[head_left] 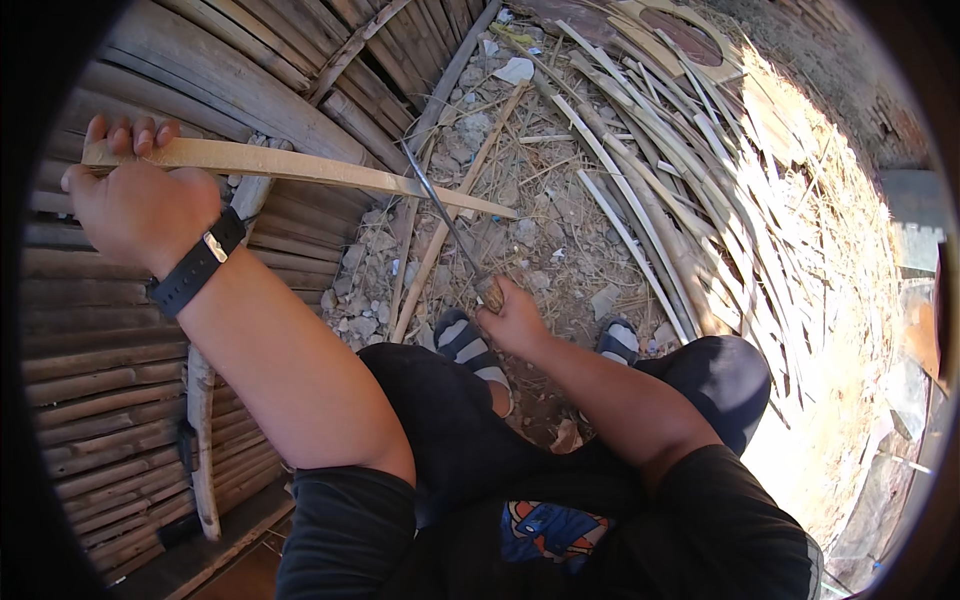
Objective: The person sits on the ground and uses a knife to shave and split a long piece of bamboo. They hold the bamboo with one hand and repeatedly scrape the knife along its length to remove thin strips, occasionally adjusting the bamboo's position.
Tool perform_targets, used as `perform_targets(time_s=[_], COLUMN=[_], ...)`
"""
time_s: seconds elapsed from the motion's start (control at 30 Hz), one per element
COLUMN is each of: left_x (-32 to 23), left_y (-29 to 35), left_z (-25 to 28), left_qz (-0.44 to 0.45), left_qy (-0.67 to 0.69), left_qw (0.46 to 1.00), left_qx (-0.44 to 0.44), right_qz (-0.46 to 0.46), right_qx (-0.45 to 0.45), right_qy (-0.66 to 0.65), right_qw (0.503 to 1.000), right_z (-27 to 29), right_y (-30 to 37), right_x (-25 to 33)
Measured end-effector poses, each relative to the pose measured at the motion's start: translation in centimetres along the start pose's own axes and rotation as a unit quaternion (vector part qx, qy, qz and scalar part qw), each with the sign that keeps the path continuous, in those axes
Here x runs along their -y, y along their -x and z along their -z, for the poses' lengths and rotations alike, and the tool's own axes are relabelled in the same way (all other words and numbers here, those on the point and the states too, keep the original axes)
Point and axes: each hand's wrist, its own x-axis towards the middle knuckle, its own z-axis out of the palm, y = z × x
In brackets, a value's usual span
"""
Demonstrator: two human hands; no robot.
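My left hand (pixel 150 190) is closed round one end of a long, pale bamboo strip (pixel 300 165), held out at the left over the slatted bamboo platform. The strip reaches right and narrows toward its far end above the rubble. In my right hand (pixel 515 318), low in the middle, is a long-bladed knife (pixel 445 215) with a worn, brownish handle. Its thin dark blade slants up and left and crosses the bamboo strip near the strip's right part. Whether the edge bites into the strip cannot be made out.
A bamboo slat platform (pixel 100 375) fills the left side, with a rough wooden pole (pixel 202 440) on it. Split bamboo strips (pixel 680 190) lie heaped at the right. Stones and dry scraps cover the ground (pixel 480 120). My sandalled feet (pixel 465 345) stand close below the knife.
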Motion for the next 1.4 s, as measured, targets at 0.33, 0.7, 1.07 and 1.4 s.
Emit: perform_targets(time_s=[0.33,0.7,1.07,1.4], left_x=[-1.3,-0.9,-1.1,0.2], left_y=[1.1,1.4,1.4,-1.3], left_z=[-1.4,-1.4,-1.5,2.0], left_qz=[-0.034,-0.048,-0.049,-0.011], left_qy=[-0.051,-0.077,-0.087,-0.046], left_qw=[0.996,0.994,0.994,0.995], left_qx=[-0.063,-0.063,-0.050,-0.086], right_qz=[-0.011,0.018,0.030,0.027], right_qx=[0.038,0.044,0.058,0.011], right_qy=[-0.029,-0.028,-0.045,-0.012], right_qw=[0.999,0.998,0.997,0.999], right_z=[0.3,0.3,1.4,0.1], right_y=[-0.6,-0.2,-0.4,0.3], right_x=[4.5,6.2,7.7,4.9])
